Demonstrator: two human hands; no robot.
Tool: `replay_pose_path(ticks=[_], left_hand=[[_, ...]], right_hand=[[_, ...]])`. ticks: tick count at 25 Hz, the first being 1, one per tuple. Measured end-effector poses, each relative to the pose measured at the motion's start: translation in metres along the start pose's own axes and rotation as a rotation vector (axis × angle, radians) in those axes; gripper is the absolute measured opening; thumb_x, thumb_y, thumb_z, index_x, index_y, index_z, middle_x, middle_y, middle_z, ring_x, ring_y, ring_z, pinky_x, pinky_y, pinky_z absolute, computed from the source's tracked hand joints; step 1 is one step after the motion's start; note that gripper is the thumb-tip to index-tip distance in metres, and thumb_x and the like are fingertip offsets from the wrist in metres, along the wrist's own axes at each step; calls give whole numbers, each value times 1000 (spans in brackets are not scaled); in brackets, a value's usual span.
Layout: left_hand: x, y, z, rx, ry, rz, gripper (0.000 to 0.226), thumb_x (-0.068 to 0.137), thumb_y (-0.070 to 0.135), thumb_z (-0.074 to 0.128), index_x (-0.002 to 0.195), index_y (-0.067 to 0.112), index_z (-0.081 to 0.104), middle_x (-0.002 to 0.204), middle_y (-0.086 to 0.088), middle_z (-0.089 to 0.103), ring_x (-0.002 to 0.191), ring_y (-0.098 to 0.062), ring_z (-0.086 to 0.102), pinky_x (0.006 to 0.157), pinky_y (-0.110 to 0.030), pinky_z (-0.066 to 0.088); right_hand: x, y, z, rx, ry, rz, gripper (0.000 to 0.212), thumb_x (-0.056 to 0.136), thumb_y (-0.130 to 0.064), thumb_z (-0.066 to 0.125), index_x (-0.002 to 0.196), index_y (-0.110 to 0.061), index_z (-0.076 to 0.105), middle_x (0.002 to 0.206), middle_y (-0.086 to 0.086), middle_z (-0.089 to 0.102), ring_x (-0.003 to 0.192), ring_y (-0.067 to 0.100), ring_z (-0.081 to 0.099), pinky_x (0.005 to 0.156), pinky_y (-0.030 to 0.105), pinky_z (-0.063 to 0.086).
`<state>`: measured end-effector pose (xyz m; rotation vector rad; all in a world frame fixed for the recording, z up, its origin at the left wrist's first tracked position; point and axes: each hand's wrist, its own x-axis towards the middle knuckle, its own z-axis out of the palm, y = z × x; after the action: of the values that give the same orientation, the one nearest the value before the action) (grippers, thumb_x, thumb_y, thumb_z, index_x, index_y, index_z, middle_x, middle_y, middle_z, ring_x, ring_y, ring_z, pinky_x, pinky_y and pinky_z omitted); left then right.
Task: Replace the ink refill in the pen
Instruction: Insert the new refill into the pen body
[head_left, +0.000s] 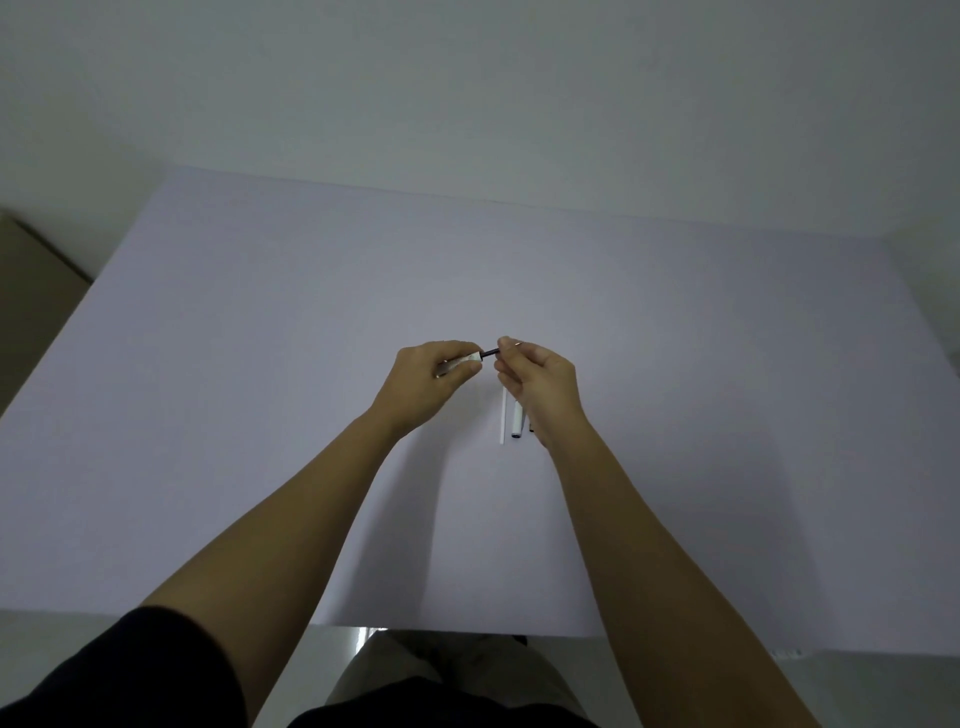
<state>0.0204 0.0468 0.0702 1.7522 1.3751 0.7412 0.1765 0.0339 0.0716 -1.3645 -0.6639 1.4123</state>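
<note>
My left hand (434, 382) grips a pale pen barrel (460, 362) above the middle of the white table (260, 389). A thin dark ink refill (489, 353) sticks out of the barrel's right end. My right hand (537, 382) pinches the refill's far end between thumb and fingers. Under the right hand lie a thin white refill tube (503, 415) and a white pen part (517, 423), side by side. A dark piece (531, 427) shows just beside them, mostly hidden by the hand.
A brown cardboard box (31, 291) stands off the table's left edge. The wall rises behind the table's far edge. My lap shows below the near edge.
</note>
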Motion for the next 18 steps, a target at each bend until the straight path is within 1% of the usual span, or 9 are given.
replay_pose_path(ticks=[2,4,5,7,9,10,12,15,18], left_hand=[[0,-1,0,2,7,6,20,90,29,57,106,23,67,87,-8,67,81,-19,57,70,-19,39],[1,0,0,9,11,15,18,90,29,56,102,24,68,80,-14,64,75,-22,55,66,-21,39],[1,1,-1,10,14,16,16,90,29,56,100,25,68,79,-14,63,72,-21,53,65,-21,38],[2,1,-1,-13,19,8,15,90,30,56,97,25,68,77,-16,61,70,-18,50,64,-21,36],[2,1,-2,-31,23,4,14,90,30,56,96,26,68,79,-17,60,70,-18,49,64,-22,36],[2,0,-2,-33,28,1,14,90,31,56,95,27,68,79,-17,61,71,-20,51,64,-21,36],[2,-4,-3,-39,40,-9,13,89,31,56,95,28,68,80,-17,62,74,-21,53,65,-20,37],[-2,-14,-6,-33,31,-33,13,89,33,56,96,31,68,81,-15,62,73,-17,52,65,-19,37],[-5,-25,-8,-12,32,-57,14,89,34,56,96,31,68,81,-15,62,73,-18,52,65,-19,37]], right_hand=[[1,-1,-2,-8,-63,35,15,83,-33,68,86,-18,69,93,1,69,86,8,68,70,13,55],[5,-1,-7,-13,-91,76,29,82,-46,63,91,-19,69,96,-3,69,88,7,68,70,13,55],[8,1,-10,-15,-54,90,33,84,-48,59,93,-18,68,96,-3,69,89,7,68,71,15,54],[16,7,-22,-85,111,81,30,90,-41,53,96,-14,67,94,1,68,87,11,67,77,22,54],[23,19,-41,-360,290,33,23,90,-27,55,98,-10,68,92,7,69,90,19,67,87,31,53],[26,26,-50,-542,333,17,22,89,-24,56,98,-9,69,93,9,70,94,22,66,89,31,51],[27,40,-64,-819,322,-1,23,87,-23,60,101,-7,69,100,11,72,98,24,65,87,28,47],[30,57,-68,-951,233,10,29,83,-25,66,104,-5,67,103,13,70,98,25,63,86,31,49],[39,67,-64,-1052,205,16,29,81,-21,69,103,-3,66,103,14,69,100,27,62,88,35,49]])
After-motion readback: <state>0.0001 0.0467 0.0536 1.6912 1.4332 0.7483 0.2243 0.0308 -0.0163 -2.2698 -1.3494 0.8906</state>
